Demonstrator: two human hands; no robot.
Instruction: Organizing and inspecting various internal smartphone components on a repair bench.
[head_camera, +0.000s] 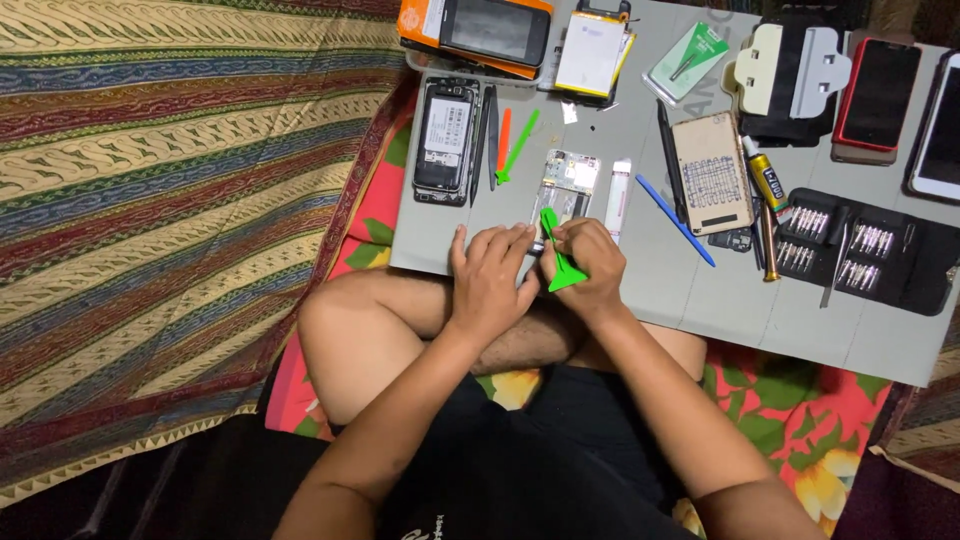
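Opened phone (563, 195) lies on the grey mat (640, 290) near its front edge, just ahead of the person's crossed legs, with its inner boards showing. Left hand (490, 285) rests on the mat with the fingers spread flat against the phone's lower left corner, seemingly to pin it so it cannot slide. Right hand (590, 268) has its fingers closed around a green pry tool (560, 258), whose narrow tip points up into the phone's lower edge; the low angle suits levering a part loose. Spare picks, an orange one (504, 138) and a green one (518, 147), lie just left of the phone, beside a second opened handset (447, 140). To the right lie a blue spudger (676, 220), a tube of glue (766, 178) and a black screwdriver bit case (868, 248), all within reach. The mat serves as the tabletop, laid over a floral cloth (800, 420) on a striped woven rug (170, 200)
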